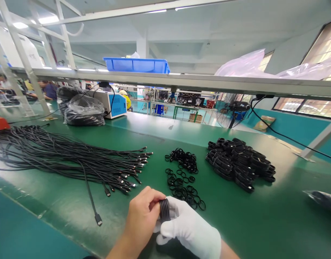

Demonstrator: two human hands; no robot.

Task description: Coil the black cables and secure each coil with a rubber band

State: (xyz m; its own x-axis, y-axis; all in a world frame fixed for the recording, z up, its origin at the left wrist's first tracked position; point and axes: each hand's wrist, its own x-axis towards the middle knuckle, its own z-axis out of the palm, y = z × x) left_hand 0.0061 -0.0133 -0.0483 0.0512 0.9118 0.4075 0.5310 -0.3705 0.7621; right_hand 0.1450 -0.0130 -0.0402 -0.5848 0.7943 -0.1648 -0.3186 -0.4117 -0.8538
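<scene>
My bare left hand (142,217) and my white-gloved right hand (191,228) meet low in the middle of the view, both gripping a coiled black cable (164,209) between them. Just beyond my hands lies a scatter of small black rings (183,180) on the green table (249,216). A big spread of loose black cables (59,156) with plug ends lies to the left. One cable (91,201) trails toward me. A heap of coiled cables (239,162) sits to the right.
Black plastic bags (83,109) and a white-and-blue machine (112,102) stand at the table's back left. A shelf rail overhead carries a blue bin (137,65). A fan (231,109) stands behind. A person (46,90) sits far left. A bagged item (323,199) lies at the right edge.
</scene>
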